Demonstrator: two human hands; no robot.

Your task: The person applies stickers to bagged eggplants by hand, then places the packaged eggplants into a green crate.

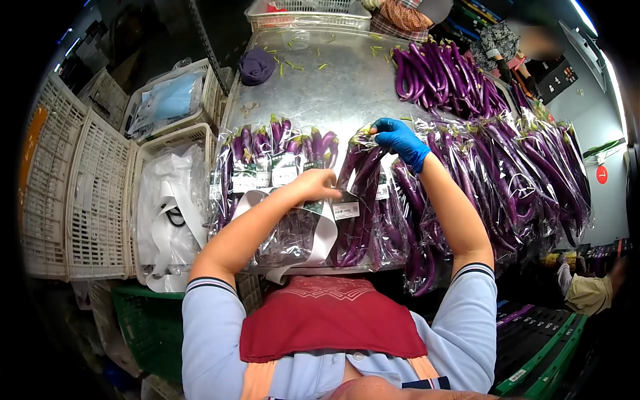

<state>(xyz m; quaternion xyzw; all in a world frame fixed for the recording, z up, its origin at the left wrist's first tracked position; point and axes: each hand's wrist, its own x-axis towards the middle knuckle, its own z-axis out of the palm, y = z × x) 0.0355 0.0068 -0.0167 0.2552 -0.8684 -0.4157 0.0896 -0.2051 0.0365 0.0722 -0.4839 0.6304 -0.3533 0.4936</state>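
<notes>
My right hand (402, 141), in a blue glove, pinches the gathered top of a clear plastic bag of long purple eggplants (360, 230). The bag lies on the metal table with its lower end toward me. My bare left hand (318, 185) is at the bag's left side, fingers curled against it, just above a white printed label (346, 211); its fingertips are partly hidden. A curling white label strip (325, 235) runs beneath my left forearm. Left of it lie several bagged eggplants (243, 150) with white labels.
More bagged eggplants (520, 177) are piled at the right, with loose eggplants (443, 77) behind. The metal table (307, 93) carries a dark purple bundle (257, 66) and green stem bits. White crates (99, 200) stand left. Another person's sleeve (403, 17) shows at the far edge.
</notes>
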